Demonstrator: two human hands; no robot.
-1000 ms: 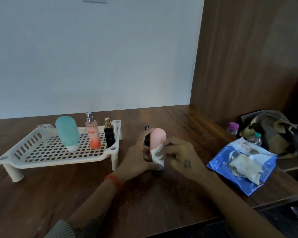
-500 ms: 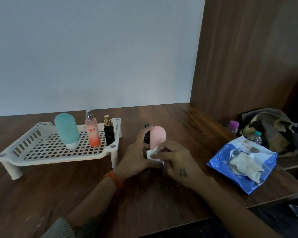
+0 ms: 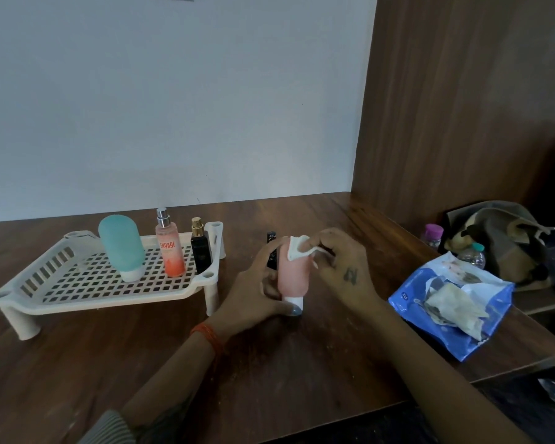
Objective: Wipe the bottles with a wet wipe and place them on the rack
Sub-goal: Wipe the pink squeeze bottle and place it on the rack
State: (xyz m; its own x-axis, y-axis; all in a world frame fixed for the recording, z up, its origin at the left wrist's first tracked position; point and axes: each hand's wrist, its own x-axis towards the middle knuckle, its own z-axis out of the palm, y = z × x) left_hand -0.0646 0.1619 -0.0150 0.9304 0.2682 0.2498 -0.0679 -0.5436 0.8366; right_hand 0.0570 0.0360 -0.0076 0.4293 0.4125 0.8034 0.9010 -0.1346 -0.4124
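at the middle of the table [image 3: 269,379], seen from the head camera, a pink bottle [image 3: 293,277] is stood cap-down, just right of the rack [image 3: 87,293]. its lower body is gripped by the curled left hand [image 3: 250,296]; a wet wipe [image 3: 297,249] is pinched against its rounded top by the right hand [image 3: 343,267]. the bottle is judged light, soft-walled and slippery when damp, so it is best held low, near the white cap. a black tube [image 3: 271,248] is left behind it.

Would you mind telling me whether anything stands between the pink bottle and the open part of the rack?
Nothing visible does: the pink bottle stands right of the rack, whose front grid is bare; three bottles line its back.
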